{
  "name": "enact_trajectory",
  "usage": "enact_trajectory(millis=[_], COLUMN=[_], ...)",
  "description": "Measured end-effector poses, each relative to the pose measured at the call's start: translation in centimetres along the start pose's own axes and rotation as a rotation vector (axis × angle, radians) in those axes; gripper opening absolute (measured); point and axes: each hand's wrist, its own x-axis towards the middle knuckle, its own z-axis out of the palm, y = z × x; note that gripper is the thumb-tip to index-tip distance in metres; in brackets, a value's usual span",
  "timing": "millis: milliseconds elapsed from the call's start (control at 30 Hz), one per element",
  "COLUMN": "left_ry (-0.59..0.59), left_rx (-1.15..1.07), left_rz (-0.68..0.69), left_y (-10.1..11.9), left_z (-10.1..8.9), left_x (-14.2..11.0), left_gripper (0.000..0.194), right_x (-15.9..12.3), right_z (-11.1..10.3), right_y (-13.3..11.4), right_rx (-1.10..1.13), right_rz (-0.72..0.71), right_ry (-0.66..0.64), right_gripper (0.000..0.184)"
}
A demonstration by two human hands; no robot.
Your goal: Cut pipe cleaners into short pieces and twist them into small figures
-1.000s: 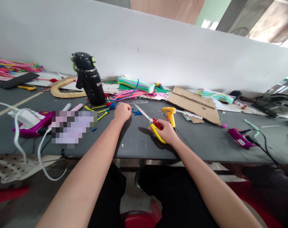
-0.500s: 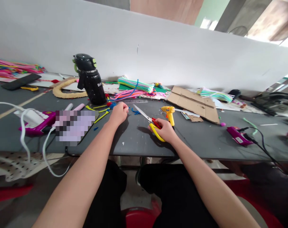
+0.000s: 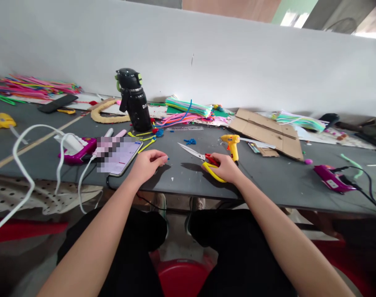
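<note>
My right hand (image 3: 223, 165) grips a pair of scissors (image 3: 195, 153) by its red and yellow handles, with the blades pointing left, low over the grey table. My left hand (image 3: 149, 165) is closed in a pinch to the left of the blades. A tiny blue piece (image 3: 168, 159) shows at its fingertips. Beyond the scissors' tip lies a small heap of blue bits (image 3: 190, 141). A yellow glue gun (image 3: 232, 144) stands just behind my right hand. Yellow fuzzy stems (image 3: 148, 144) and a phone (image 3: 126, 156) are beside my left hand.
A black bottle (image 3: 138, 105) stands at the back left. Bundles of pipe cleaners (image 3: 188, 107) and a cardboard sheet (image 3: 268, 132) line the wall. Purple power strips (image 3: 334, 178) with cables sit on both sides. White cables (image 3: 29, 173) hang over the left front edge.
My left hand has come back toward me, away from the blue bits, and its fingers now pinch at a tiny blue piece. My right hand keeps the scissors almost still. The view has swung left.
</note>
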Motion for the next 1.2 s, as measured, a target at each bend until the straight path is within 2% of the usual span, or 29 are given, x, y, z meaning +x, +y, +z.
enact_trajectory(millis=[133,433,633,733,933,1200], left_ry=[0.075,0.149,0.288,0.318,0.245,0.204], left_rx=[-0.217,-0.482,-0.423,-0.413,-0.264,-0.215], left_rz=[-0.044,-0.059,-0.077,-0.057,0.047,0.063], left_y=[-0.7,-1.4,0.1,0.8,0.7,0.6], left_z=[0.5,1.2,2.2,2.8,3.2,3.2], left_x=[0.5,1.1,1.0,1.1,1.1,1.0], left_gripper=[0.032,0.026,0.023,0.02,0.025,0.024], right_x=[-0.1,-0.3,-0.4,-0.4,-0.3,-0.1], right_z=[0.0,0.2,0.2,0.2,0.3,0.2], right_y=[0.1,0.2,-0.3,-0.6,-0.9,-0.7], right_rx=[-0.011,-0.063,-0.154,-0.182,-0.226,-0.193], right_rz=[-0.02,-0.055,-0.06,-0.071,-0.063,-0.051], right_ry=[-0.013,-0.018,-0.013,-0.013,-0.025,-0.047], right_gripper=[0.035,0.029,0.025,0.022,0.02,0.015])
